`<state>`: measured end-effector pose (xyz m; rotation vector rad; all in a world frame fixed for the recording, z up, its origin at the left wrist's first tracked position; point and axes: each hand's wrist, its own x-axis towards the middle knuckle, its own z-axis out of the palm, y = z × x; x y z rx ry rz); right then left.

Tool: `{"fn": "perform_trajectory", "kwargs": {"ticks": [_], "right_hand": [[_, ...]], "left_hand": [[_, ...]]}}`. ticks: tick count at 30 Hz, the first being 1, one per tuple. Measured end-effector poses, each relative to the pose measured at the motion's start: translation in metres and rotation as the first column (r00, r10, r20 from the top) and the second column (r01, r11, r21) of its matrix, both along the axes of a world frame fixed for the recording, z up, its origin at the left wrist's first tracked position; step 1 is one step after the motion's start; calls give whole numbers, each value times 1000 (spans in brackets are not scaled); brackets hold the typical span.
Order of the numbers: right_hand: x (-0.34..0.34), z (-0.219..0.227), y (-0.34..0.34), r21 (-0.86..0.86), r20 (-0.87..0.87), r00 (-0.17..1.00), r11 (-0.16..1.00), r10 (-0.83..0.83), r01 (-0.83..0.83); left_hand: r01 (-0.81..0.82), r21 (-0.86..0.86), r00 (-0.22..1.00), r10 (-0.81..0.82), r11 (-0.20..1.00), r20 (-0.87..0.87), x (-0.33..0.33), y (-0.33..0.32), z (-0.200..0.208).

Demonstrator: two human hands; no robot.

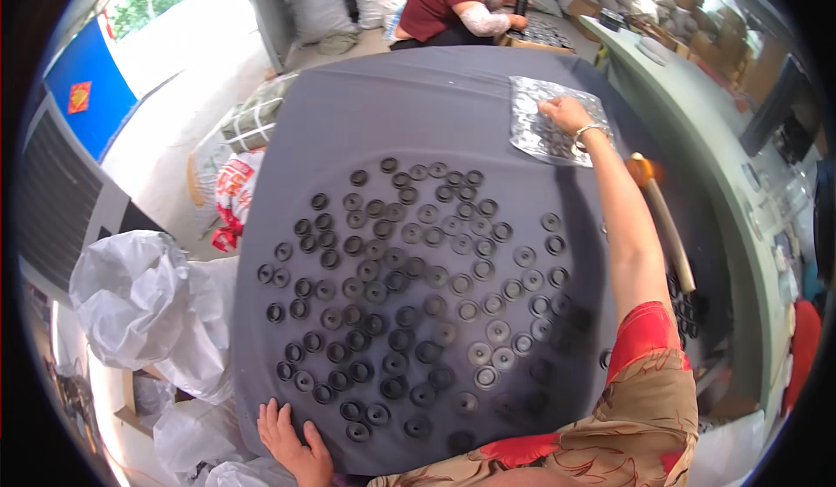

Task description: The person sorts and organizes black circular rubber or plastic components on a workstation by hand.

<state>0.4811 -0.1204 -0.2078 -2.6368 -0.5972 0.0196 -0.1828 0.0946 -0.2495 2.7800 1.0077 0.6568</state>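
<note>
My right hand (566,115) reaches to the far right of a dark grey covered table (366,113). Its fingers are closed over a clear plastic bag (533,143) that holds small shiny pieces. What the fingertips pinch, if anything, is too small to make out. Many black rubber-looking rings (433,236) with round centres lie scattered over the middle and near part of the table, between my two hands. At the near left edge, my left hand (296,448) rests on the table with its fingers spread, holding nothing, close to the nearest rings.
A mallet (669,235) with an orange head lies right of my right forearm. More black parts (686,313) lie beyond it, alongside a pale green counter (697,113). Crumpled white plastic bags (131,295) crowd the left side. Beyond the table another person (444,8) works at a box.
</note>
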Motion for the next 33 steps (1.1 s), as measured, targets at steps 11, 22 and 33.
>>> {"fn": "perform_trajectory", "kwargs": {"ticks": [11, 22, 33], "right_hand": [[-57, -29, -114, -471, 347, 927, 881, 144, 40], [-86, -38, -61, -166, 510, 860, 983, 21, 74], [-82, -41, -65, -117, 563, 822, 976, -88, 185]], "left_hand": [[-25, -2, 998, 25, 1000, 58, -8, 2, -21], [-29, 54, 998, 26, 998, 49, -13, 5, -21], [635, 127, 758, -646, 762, 91, 193, -39, 111]]}}
